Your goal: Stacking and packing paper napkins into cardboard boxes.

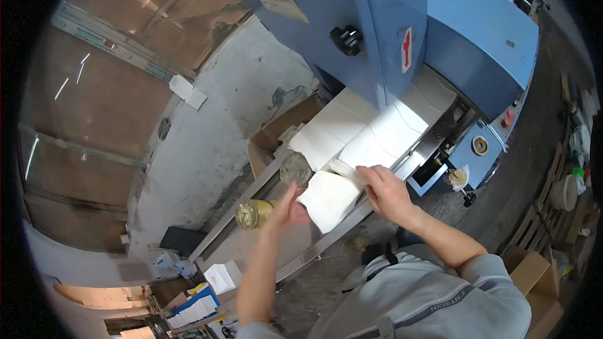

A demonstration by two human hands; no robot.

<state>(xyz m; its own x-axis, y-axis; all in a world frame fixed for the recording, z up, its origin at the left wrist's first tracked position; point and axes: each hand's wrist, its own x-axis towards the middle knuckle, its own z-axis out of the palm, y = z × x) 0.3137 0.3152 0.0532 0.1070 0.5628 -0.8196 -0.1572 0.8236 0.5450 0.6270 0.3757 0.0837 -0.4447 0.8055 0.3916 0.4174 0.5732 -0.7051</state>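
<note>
A stack of white folded paper sheets, napkin-like (330, 202), lies on the metal conveyor table in front of me. At its left side is my left hand (292, 210), slightly blurred, with fingers spread and the palm turned toward the stack. My right hand (388, 196) has its bent fingers on the right far edge of the stack, where several sheets stand a little apart. Its fingertips are partly hidden by the paper. Beyond it, more white paper stacks (383, 138) run in a row out of the blue machine (326, 19).
Two round clear-looking weights or jars, one greyish (295, 169) and one yellowish (254, 213), stand left of the stack. A cardboard box (264, 150) is behind the table. Metal rails (333, 235) edge the table. To the right, a wooden pallet (540, 210) lies on the floor.
</note>
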